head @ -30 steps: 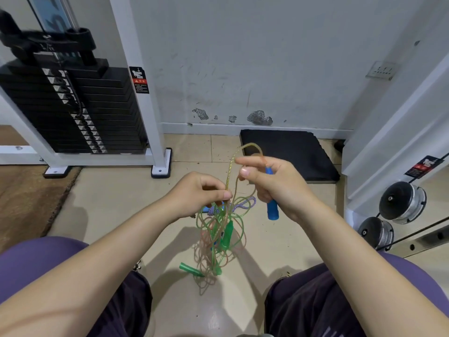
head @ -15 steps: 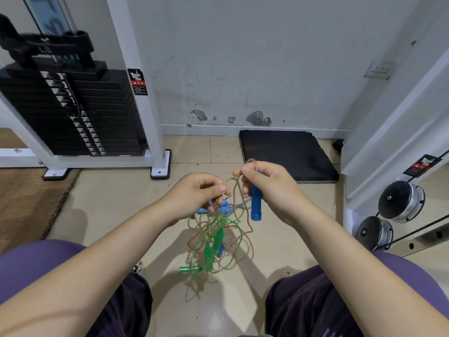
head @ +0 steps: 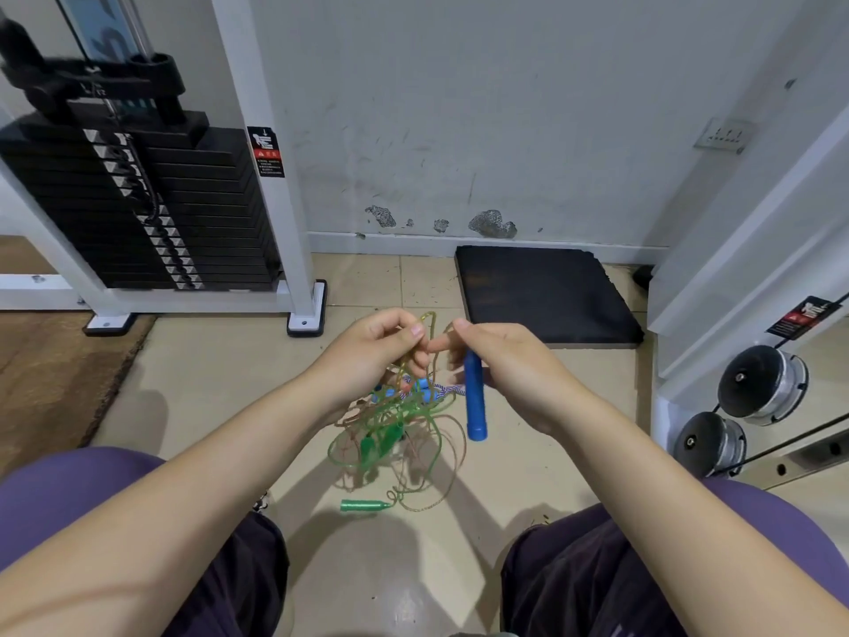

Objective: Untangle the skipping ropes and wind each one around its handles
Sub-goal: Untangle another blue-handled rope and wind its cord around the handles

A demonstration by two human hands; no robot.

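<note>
Tiled gym floor (head: 193,388), left hand (head: 372,356) pinching tangled ropes (head: 399,434), right hand (head: 500,360) gripping blue handle (head: 474,402)

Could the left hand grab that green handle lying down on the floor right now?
Probably not right away: the left hand is pinching the tangled ropes up high. The green handle lies on the floor below with nothing covering it, so letting go and reaching down should work.

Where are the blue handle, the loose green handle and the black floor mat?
blue handle (head: 474,402): head view, middle of its shaft below the right hand.
green handle (head: 365,505): head view, middle of its body, low near the floor.
black floor mat (head: 546,294): head view, bare top surface.
</note>
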